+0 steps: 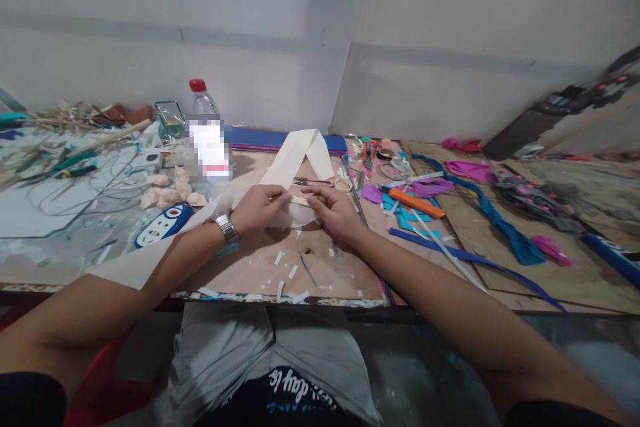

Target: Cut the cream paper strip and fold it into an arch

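Note:
My left hand (257,208), with a metal watch (227,225) on the wrist, pinches a long strip of cream paper (287,159). My right hand (336,212) closes on the same strip a little to the right, thumb and fingertips close together. Between the two hands the held paper looks folded or gathered. One part of the strip rises behind my hands and bends over at the top. Another pale length trails down under my left forearm. Just beyond my fingertips lie pink-handled scissors (315,181) and a roll of tape (343,184).
A red-capped bottle (205,103) stands at the back left. A blue and white power strip (163,223) lies left of my forearm. Toward the right are an orange utility knife (417,203), a blue strip (480,259) and coloured paper scraps. Pliers (65,170) lie far left.

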The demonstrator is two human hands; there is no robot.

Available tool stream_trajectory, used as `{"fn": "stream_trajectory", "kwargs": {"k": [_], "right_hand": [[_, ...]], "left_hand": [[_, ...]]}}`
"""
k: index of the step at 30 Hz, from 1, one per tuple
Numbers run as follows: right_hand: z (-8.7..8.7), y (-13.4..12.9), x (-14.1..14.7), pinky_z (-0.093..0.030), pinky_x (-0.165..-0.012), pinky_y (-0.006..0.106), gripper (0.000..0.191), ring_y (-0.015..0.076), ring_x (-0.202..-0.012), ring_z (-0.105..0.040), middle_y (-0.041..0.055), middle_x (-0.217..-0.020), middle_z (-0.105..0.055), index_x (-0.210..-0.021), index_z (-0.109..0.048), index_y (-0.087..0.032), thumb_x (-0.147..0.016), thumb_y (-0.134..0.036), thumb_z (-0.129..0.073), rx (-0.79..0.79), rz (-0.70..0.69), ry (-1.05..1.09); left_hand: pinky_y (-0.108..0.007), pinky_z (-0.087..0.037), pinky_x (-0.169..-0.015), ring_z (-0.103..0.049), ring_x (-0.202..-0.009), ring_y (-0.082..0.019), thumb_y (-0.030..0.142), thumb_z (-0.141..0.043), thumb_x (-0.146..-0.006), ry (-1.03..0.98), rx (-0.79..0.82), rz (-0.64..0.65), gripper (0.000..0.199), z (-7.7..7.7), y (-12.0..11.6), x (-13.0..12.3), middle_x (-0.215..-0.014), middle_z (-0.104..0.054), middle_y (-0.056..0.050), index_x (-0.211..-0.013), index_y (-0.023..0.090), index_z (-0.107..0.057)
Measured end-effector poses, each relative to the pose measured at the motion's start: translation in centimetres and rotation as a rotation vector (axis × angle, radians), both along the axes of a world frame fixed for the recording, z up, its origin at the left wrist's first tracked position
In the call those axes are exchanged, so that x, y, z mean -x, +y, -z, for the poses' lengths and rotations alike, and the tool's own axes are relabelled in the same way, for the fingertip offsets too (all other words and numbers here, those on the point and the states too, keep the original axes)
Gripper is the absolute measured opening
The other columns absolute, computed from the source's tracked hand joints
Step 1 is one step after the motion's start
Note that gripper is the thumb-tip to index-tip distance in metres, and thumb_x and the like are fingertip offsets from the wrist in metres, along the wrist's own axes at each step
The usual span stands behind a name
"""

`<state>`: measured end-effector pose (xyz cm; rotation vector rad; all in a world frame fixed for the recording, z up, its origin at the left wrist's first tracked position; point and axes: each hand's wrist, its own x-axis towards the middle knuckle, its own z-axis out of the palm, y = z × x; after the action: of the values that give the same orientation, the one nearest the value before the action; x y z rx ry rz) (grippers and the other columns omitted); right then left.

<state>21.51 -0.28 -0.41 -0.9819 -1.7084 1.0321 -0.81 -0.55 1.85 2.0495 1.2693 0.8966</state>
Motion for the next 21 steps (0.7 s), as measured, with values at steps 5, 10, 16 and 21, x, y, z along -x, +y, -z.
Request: {"fn": "stream_trajectory", "kwargs": {"k": [5, 10, 16, 21], "right_hand": [[-0.54, -0.25, 0.26, -0.055, -0.076, 0.032, 0.029, 0.0229, -0.088, -0.072, 0.0084, -0.100, -0.081, -0.102, -0.081, -0.018, -0.088, -0.042, -0.072, -0.072, -0.027, -0.138], [-0.92, -0.27, 0.17, -0.049, -0.063, 0.028, 0.030, 0.0189, -0.072, -0.067, 0.0049, -0.079, -0.078, -0.087, -0.080, -0.017, -0.091, -0.044, -0.069, -0.084, -0.041, -0.215], [-0.48, -0.18, 0.10, -0.051, -0.060, 0.030, 0.031, 0.0198, -0.071, -0.066, 0.0041, -0.080, -0.075, -0.087, -0.078, -0.018, -0.092, -0.046, -0.065, -0.046, -0.010, -0.163], [-0.96, -0.11, 0.06, -0.049, -0.065, 0.031, 0.029, 0.0193, -0.072, -0.064, 0.0043, -0.080, -0.074, -0.085, -0.076, -0.018, -0.094, -0.042, -0.063, -0.121, 0.028, -0.190]], "left_hand": [[-0.027, -0.044, -0.069, -0.061, -0.073, -0.017, 0.045, -0.051, -0.097, 0.026, -0.046, 0.078, 0.038, -0.19, -0.42, -0.12, -0.080, -0.074, -0.003, -0.087, 0.016, -0.073], [-0.028, -0.042, -0.071, -0.064, -0.075, -0.018, 0.043, -0.051, -0.099, 0.073, -0.109, 0.120, 0.037, 0.21, -0.29, 0.01, -0.080, -0.074, -0.003, -0.086, 0.017, -0.073], [-0.028, -0.041, -0.070, -0.061, -0.073, -0.017, 0.040, -0.051, -0.097, 0.043, -0.067, 0.095, 0.034, 0.40, -0.12, -0.03, -0.077, -0.071, -0.002, -0.083, 0.016, -0.071], [-0.027, -0.038, -0.064, -0.056, -0.068, -0.016, 0.044, -0.049, -0.098, 0.021, -0.054, 0.046, 0.039, 0.05, -0.13, 0.08, -0.071, -0.066, -0.002, -0.078, 0.016, -0.067]]}}
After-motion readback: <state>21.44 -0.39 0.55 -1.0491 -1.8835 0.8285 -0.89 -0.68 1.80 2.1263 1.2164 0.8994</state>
